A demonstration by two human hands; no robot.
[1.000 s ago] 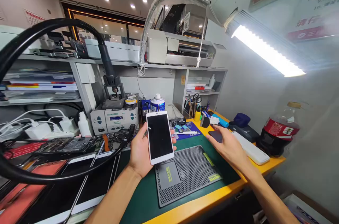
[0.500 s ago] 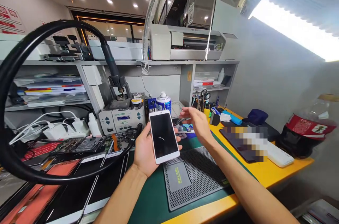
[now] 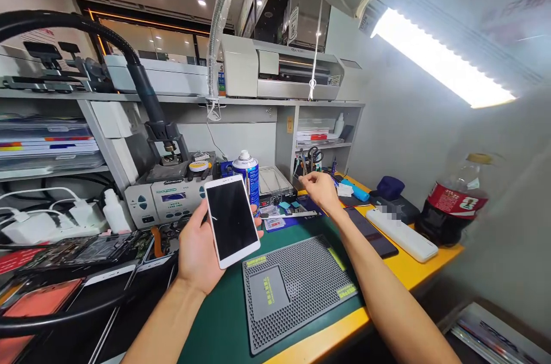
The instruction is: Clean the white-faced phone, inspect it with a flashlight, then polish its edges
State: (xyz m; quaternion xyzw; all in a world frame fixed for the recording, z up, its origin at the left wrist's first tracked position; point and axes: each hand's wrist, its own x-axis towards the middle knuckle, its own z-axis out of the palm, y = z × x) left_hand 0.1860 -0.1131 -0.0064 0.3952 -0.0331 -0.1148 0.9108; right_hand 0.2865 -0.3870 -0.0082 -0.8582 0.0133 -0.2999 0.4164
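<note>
My left hand is wrapped around a white smartphone, which is tilted with its dark screen facing up towards me. My right hand reaches to the back of the desk, its fingers curled together in front of the holder of tools and scissors. Whether anything sits between those fingertips is hidden. Below the two hands lies a grey perforated pad on a green mat. Behind the phone stands a blue spray can.
A soldering station and a thick black hose occupy the left. Other phones and circuit boards lie there too. On the right are a dark phone, a white power bank and a cola bottle. A bright lamp hangs above.
My right hand has moved away from the phone towards the tool holder, and its fingers have curled in. The view has turned right; my left hand still holds the phone.
</note>
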